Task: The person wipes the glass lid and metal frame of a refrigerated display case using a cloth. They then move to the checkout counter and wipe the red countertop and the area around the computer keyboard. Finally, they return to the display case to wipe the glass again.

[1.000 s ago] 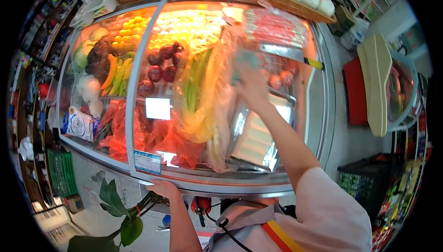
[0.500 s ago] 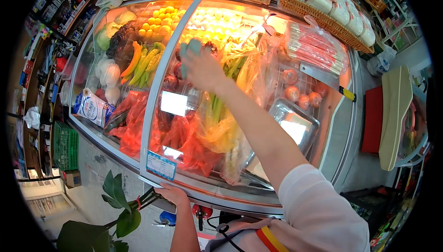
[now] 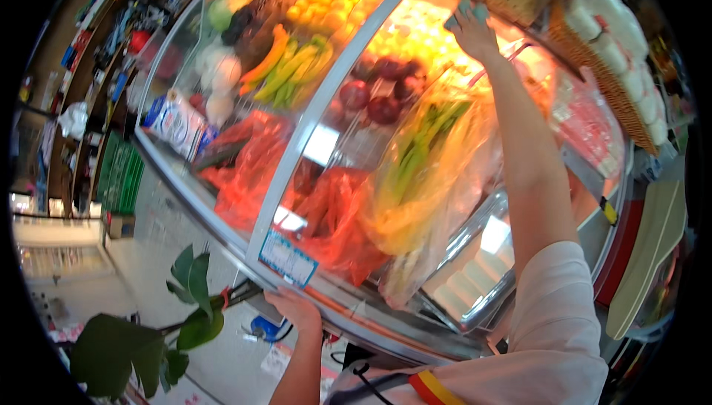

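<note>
My right hand [image 3: 475, 37] presses a grey-green cloth [image 3: 469, 10] at the far edge of the glass top of a lit display case [image 3: 304, 127], its fingers bent over the cloth. My left hand [image 3: 297, 310] lies along the case's front edge, fingers stretched out, beside the stems of a leafy green plant [image 3: 196, 286]. Behind the glass are purple onions [image 3: 383, 108], bagged green vegetables [image 3: 426, 145], red plastic bags [image 3: 337, 212], and a metal tray [image 3: 475, 282] of pale pieces. Yellow-green peppers [image 3: 297, 67] and yellow fruit [image 3: 326, 3] lie in the left section.
A wicker basket [image 3: 593, 60] of white packs stands along the case's far right. A cleaver with a black-and-yellow handle [image 3: 609, 211] lies on the right side. Left are shelves, a green crate [image 3: 119, 175] and a cardboard box [image 3: 120, 225]. A cream lid [image 3: 653, 257] is at right.
My right hand with the cloth has moved away and right, from above the onions to the far edge. The view has turned and shifted. My left hand stays at the front edge.
</note>
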Action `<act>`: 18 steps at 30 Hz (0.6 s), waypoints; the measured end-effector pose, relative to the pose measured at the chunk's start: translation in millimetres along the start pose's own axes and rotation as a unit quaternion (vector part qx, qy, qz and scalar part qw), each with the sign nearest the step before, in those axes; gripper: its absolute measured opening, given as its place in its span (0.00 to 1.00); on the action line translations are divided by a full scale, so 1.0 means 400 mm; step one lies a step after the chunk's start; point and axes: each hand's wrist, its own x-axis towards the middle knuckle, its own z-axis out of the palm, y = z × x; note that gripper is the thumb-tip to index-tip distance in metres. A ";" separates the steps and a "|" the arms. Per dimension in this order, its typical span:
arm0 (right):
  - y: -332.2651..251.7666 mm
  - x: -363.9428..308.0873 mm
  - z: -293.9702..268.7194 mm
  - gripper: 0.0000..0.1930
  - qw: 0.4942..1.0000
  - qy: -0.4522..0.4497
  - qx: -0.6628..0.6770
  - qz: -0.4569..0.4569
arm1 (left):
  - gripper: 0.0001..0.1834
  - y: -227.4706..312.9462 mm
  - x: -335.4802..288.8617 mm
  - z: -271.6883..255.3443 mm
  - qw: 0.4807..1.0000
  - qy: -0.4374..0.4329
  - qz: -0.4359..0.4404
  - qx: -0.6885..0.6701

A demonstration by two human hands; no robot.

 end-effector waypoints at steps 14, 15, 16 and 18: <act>-0.321 -1.024 -0.271 0.25 0.906 -0.202 0.127 -0.351 | 0.24 0.018 0.005 0.008 0.999 0.009 -0.005 -0.038; -0.316 -1.157 -0.270 0.25 0.898 -0.185 0.158 -0.366 | 0.24 -0.005 0.012 0.022 0.997 0.018 0.029 -0.068; -0.285 -1.250 -0.278 0.26 0.877 -0.217 0.161 -0.398 | 0.24 -0.034 0.028 0.037 0.995 0.019 0.015 -0.097; -0.177 -1.431 -0.341 0.26 0.866 -0.309 0.182 -0.347 | 0.20 -0.042 0.031 0.023 1.000 0.013 0.018 0.001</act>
